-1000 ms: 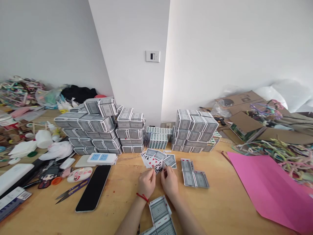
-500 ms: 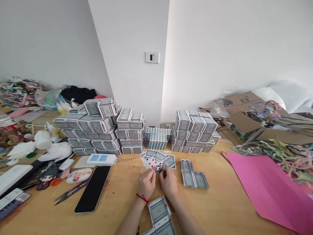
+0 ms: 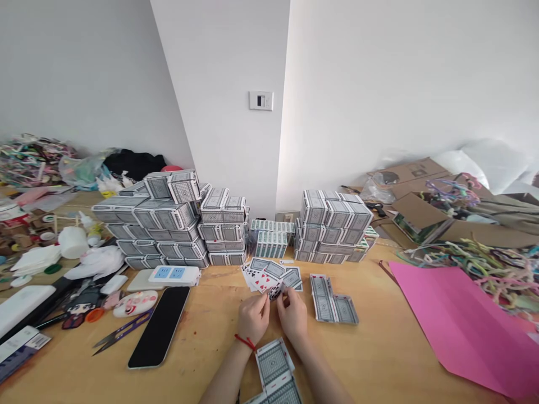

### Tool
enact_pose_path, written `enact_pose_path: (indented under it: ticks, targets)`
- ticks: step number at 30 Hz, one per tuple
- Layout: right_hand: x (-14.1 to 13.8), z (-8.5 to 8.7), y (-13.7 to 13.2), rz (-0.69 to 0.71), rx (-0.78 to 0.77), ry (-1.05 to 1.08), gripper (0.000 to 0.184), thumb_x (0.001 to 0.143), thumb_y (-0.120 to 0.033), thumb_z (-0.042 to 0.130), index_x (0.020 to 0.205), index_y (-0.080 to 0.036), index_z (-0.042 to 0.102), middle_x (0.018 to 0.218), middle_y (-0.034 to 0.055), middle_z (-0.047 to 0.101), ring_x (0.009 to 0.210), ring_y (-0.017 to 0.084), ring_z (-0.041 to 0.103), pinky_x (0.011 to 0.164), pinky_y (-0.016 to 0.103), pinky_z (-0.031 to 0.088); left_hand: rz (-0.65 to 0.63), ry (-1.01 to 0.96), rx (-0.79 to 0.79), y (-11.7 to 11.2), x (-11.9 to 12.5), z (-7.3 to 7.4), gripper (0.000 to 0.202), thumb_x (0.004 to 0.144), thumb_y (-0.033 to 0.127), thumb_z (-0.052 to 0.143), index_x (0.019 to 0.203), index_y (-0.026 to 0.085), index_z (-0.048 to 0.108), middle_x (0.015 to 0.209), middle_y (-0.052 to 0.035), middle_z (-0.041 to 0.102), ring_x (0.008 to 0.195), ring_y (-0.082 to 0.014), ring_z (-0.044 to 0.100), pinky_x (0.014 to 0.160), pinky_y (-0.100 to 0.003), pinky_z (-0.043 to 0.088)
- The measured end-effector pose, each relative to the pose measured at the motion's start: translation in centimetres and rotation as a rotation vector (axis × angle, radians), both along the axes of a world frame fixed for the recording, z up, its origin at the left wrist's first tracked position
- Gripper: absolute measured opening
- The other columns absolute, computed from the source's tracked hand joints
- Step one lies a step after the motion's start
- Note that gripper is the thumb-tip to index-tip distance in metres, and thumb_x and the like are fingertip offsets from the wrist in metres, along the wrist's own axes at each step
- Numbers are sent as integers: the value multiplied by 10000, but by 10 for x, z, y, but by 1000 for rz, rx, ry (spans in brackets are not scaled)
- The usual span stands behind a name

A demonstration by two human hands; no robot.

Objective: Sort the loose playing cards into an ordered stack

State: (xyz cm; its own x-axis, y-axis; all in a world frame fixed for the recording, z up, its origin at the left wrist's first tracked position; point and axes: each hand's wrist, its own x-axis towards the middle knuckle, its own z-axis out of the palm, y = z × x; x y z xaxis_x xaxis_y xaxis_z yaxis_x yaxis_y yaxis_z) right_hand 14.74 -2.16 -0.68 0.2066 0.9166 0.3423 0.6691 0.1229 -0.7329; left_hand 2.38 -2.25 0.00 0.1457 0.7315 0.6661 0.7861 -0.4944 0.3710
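Note:
Between my two hands is a playing card [image 3: 275,291] with black pips, pinched at its edges. My left hand [image 3: 254,314], with a red string bracelet on its wrist, grips the card's left side. The right side is held by my right hand [image 3: 292,314], fingers closed. Just beyond them lie loose playing cards [image 3: 264,280], some face up and some back up. Folded-card pieces [image 3: 274,363] lie between my forearms. To the right of my right hand sits another joined piece of folded cards [image 3: 323,300].
Stacked card blocks stand at the back left [image 3: 164,213] and back right [image 3: 337,216], with card boxes [image 3: 272,244] between. A phone [image 3: 160,328] and thread snips [image 3: 122,332] lie left. Pink paper [image 3: 467,325] and an open cardboard box [image 3: 450,230] are at right.
Both hands stay almost in place, still pinching the card. The card appears slightly more tilted, and the view has shifted very little.

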Motion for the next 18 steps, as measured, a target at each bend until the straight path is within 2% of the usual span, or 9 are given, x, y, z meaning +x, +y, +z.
enact_pose_path:
  ticks: [5,7,11,14,18]
  targets:
    - [3,3,1,71,52,92,248,770,-273,395,897,-163,578,705,37,635,568,135,562,557,216,423,15,-9,51,0,0,-1,199,807,180,395,766,165,589,514,-14,572,482,-105,547,485,-206,373]
    - [3,2,1,68,57,109,252,772,-284,392,885,-162,582,722,41,640,569,132,563,553,213,425,7,1,49,0,0,-2,192,806,174,397,804,161,588,518,-13,576,491,-108,552,497,-211,380]
    - [2,-2,1,1,21,70,245,769,-322,401,789,-167,589,600,21,615,496,134,539,517,222,402,-16,17,44,1,0,-3,193,805,159,401,867,155,583,557,-23,599,514,-113,563,509,-217,386]
    - [0,-3,0,-49,15,55,256,762,-349,409,757,-168,590,580,24,611,485,139,537,507,226,392,-41,28,47,0,0,-3,189,800,151,411,884,153,580,594,-34,615,550,-121,579,521,-220,393]
    - [0,1,0,-14,8,129,303,768,-380,396,856,-166,591,610,21,633,448,127,525,479,221,390,-44,36,44,0,0,-3,189,797,145,411,883,158,579,603,-36,620,559,-124,582,529,-224,403]
